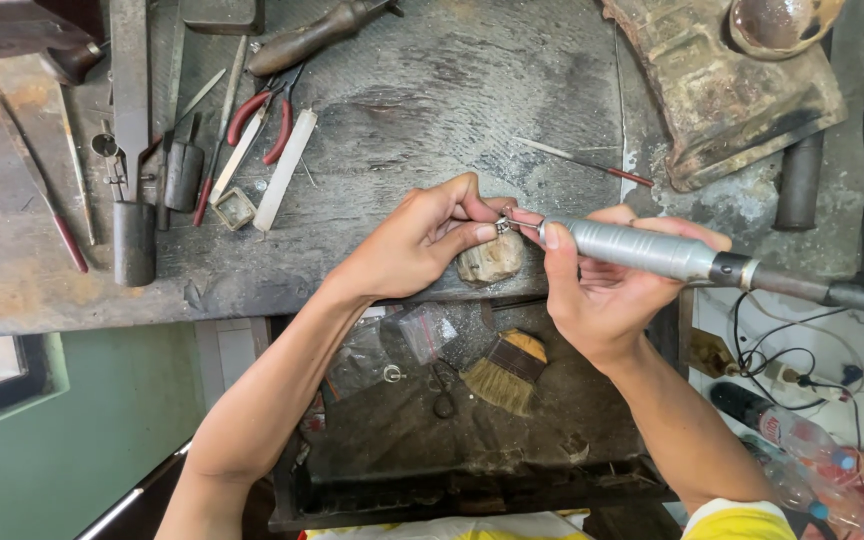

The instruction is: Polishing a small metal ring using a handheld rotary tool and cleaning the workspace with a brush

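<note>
A dark, scarred workbench [432, 110] is filling the upper part of the view, with a person's two bare arms reaching up to its front edge. At the bench's far right corner a large, rusty block of metal [727, 100] is lying with a round bowl [777, 22] resting on top of it. Below the bench edge, an open drawer [472, 430] is holding a straw-coloured brush [507, 370], small clear plastic bags [422, 330] and loose bits.

The right hand [602, 290] is gripping a grey rotary handpiece [642, 250], fingers wrapped around its ribbed barrel, the dark cable end running off to the right. The left hand [422, 240] is closed in a pinch, thumb and fingertips holding a small silvery piece [503, 225] just above a worn wooden peg [490, 260] that is jutting from the bench edge. The tip of the handpiece is meeting that small piece between the two hands; what the piece is exactly is too small to tell.

On the bench's left side, hand tools are lying scattered: red-handled pliers [262, 125], a long flat file [132, 150], a wooden-handled tool [307, 40] and a white stick [287, 170] beside a small square dish [235, 208]. A thin red-tipped rod [587, 162] is lying alone near the middle of the bench, well apart from the hands.
</note>
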